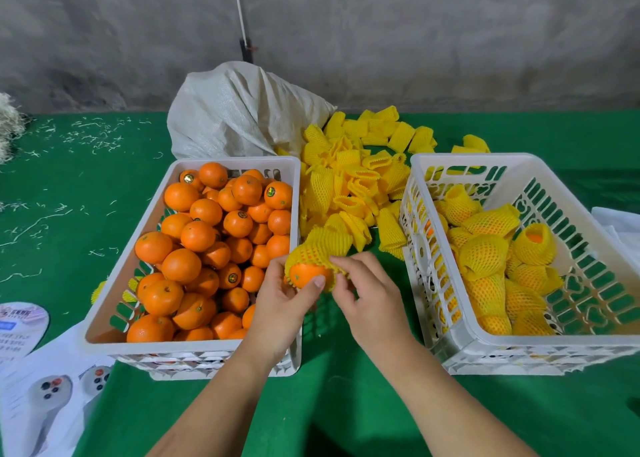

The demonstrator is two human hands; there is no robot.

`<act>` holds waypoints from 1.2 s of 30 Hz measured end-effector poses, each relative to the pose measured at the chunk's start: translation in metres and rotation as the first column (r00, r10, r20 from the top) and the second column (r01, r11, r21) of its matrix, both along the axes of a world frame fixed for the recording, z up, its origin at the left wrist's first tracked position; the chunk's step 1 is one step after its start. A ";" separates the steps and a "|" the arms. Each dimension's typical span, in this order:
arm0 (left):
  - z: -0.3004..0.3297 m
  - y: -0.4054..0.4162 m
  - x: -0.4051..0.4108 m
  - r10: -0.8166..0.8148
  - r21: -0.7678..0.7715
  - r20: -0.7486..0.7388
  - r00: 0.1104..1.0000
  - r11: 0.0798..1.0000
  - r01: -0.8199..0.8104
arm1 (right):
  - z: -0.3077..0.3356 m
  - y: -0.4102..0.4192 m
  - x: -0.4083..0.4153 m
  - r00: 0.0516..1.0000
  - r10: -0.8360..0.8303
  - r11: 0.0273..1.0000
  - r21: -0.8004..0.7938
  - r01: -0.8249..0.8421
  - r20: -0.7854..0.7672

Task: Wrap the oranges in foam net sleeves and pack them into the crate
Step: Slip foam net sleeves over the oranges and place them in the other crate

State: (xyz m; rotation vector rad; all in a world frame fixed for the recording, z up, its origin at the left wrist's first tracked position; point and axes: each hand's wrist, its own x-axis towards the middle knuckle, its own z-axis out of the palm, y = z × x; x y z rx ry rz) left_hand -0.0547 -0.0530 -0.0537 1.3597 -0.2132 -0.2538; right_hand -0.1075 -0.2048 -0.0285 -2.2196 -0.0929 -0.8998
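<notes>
Yellow foam sleeve (pixel 318 249) was only half drawn over the orange (pixel 304 275), held above the table between the crates by the left hand (pixel 282 301) and right hand (pixel 360 294), both pinching; overstretched, it could have torn or slipped.

Fruit-packing workshop: bare concrete wall (pixel 381 34), green-covered table (pixel 346 404), crates of oranges (pixel 194 347).

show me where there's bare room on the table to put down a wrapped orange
Bare green cloth lies near you, between the white crate of bare oranges and the white crate of wrapped oranges. Further back that gap is crowded with the pile of yellow foam net sleeves.
</notes>
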 end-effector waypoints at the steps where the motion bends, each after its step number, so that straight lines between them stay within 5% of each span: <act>1: 0.002 -0.002 0.000 0.031 -0.005 0.002 1.000 1.000 -0.031 | 0.001 0.005 -0.001 0.999 0.007 1.000 -0.022 -0.006 0.035; 5: 0.002 -0.003 -0.002 0.108 0.045 0.065 0.992 0.993 -0.111 | 0.002 0.025 -0.007 0.994 0.064 0.998 -0.026 -0.062 0.084; 13: -0.001 0.013 0.005 -0.175 -0.082 -0.043 0.984 0.982 0.171 | -0.003 0.015 -0.006 0.987 0.078 0.978 0.201 -0.049 -0.143; 23: 0.002 0.000 -0.001 0.147 -0.043 0.009 0.989 0.988 -0.146 | 0.009 0.037 -0.007 0.997 0.067 0.975 0.215 -0.059 -0.027; 29: -0.001 0.006 0.004 0.052 -0.046 -0.060 0.997 0.997 -0.055 | -0.004 0.036 -0.002 0.959 0.119 0.873 0.487 0.022 -0.256; 36: -0.005 0.001 0.004 0.074 0.065 0.073 0.995 0.995 -0.079 | -0.003 0.013 0.000 0.977 0.013 0.964 0.261 0.044 -0.213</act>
